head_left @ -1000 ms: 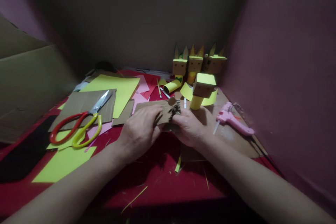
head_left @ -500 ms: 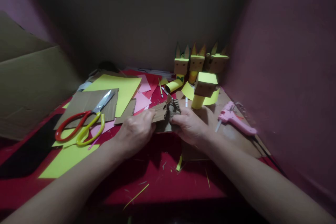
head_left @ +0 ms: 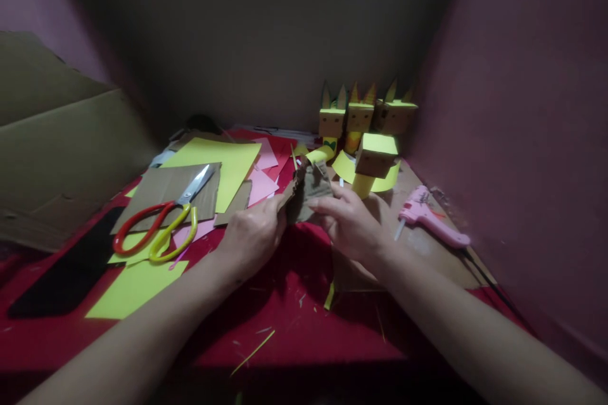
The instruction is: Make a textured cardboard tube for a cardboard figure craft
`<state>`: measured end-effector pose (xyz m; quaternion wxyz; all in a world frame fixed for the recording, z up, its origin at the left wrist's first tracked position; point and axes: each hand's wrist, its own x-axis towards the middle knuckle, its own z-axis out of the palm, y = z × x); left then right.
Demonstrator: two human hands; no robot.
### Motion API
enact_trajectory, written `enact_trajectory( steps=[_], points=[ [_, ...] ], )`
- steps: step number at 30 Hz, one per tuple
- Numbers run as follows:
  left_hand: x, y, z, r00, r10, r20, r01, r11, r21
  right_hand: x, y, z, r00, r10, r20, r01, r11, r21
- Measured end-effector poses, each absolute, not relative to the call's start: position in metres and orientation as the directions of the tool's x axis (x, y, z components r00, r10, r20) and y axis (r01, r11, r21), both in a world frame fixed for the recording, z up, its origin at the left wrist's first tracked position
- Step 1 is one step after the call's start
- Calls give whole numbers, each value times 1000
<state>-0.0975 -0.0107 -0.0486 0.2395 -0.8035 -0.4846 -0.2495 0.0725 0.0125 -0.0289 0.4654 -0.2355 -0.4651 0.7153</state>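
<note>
Between my hands, above the red tabletop, is a torn piece of corrugated cardboard with a ragged upper edge. My left hand is closed around its left side. With thumb and fingers, my right hand pinches its right side. Just behind my right hand stands a cardboard box head on a yellow paper tube. Scissors with one red and one yellow handle lie left of my left hand, on a flat cardboard sheet.
A pink glue gun rests on a cardboard base at the right, its cord trailing forward. Several eared box figures stand at the back. Yellow paper and pink sheets lie left, near a large cardboard box.
The cardboard piece has turned so its grey-brown, rough face shows more. My right fingers have shifted and loosened along its edge. The whole view has moved slightly.
</note>
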Motion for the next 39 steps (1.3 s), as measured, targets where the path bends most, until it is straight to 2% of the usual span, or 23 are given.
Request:
enact_trajectory(
  steps=[3, 6, 10, 12, 15, 17, 20, 23, 26, 34, 39],
  points=[
    [-91, -17, -38, 405, 552, 729, 894, -406, -190, 65, 1, -24, -471, 846, 249, -337, 89, -937],
    [-82, -26, -28, 415, 458, 786, 879, -424, -217, 59, -7, -26, -463, 813, 354, -233, 273, -933],
    [-77, -31, -25, 399, 426, 812, 871, -452, -192, 58, -7, -35, -366, 766, 529, -5, 567, -824],
    [-78, -30, -26, 377, 417, 827, 858, -494, -142, 59, -4, -37, -305, 746, 592, 117, 647, -754],
    [-84, -28, -24, 313, 465, 828, 827, -562, 3, 62, 3, -34, -237, 758, 608, 151, 647, -747],
    [-88, -26, -20, 230, 609, 759, 803, -559, 205, 64, 7, -29, -198, 783, 589, 107, 615, -781],
    [-94, -24, -13, 61, 821, 568, 740, -419, 526, 64, 10, -26, -213, 822, 528, -13, 538, -843],
    [-96, -21, -10, -67, 871, 486, 653, -330, 681, 61, 9, -30, -343, 843, 415, -82, 413, -907],
    [-93, -19, -13, -68, 883, 465, 551, -355, 755, 57, 6, -39, -400, 850, 343, -62, 348, -935],
    [-89, -19, -26, 53, 853, 519, 545, -460, 701, 56, 0, -37, -369, 873, 319, -59, 320, -946],
    [-97, -21, -19, 72, 928, 366, 506, -350, 788, 60, 9, -40, -363, 875, 320, -70, 316, -946]
  ],
)
